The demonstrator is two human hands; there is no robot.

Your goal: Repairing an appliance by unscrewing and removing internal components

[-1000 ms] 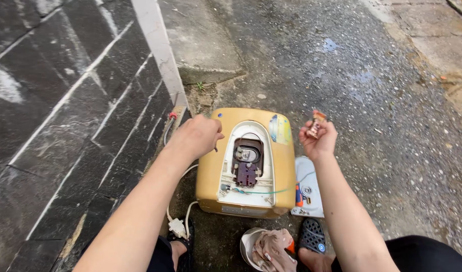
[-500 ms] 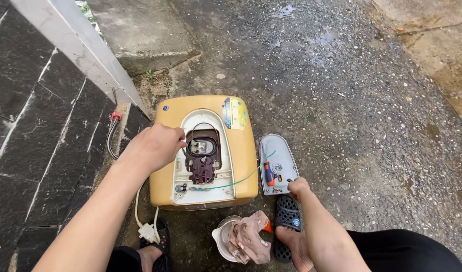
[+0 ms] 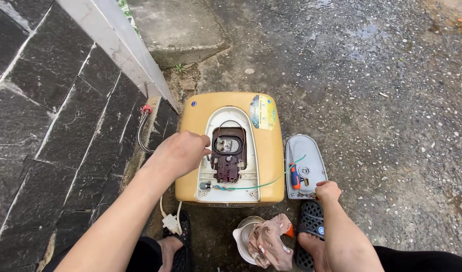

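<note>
Hands at opened yellow water heater (image 3: pixel 190 126) on wet ground. Left hand (image 3: pixel 183 151) rests flat, fingers loose, beside exposed brown thermostat block (image 3: pixel 228 153). Right hand (image 3: pixel 327 191) closed, perhaps pinching screw, over removed grey cover (image 3: pixel 304 153). Cover off; wiring untouched.

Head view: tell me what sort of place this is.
Probably an outdoor yard or driveway beside a building. The ground is wet, gritty concrete, a dark stone-tiled wall runs alongside, and an opened yellow water heater lies flat on the ground.
</note>
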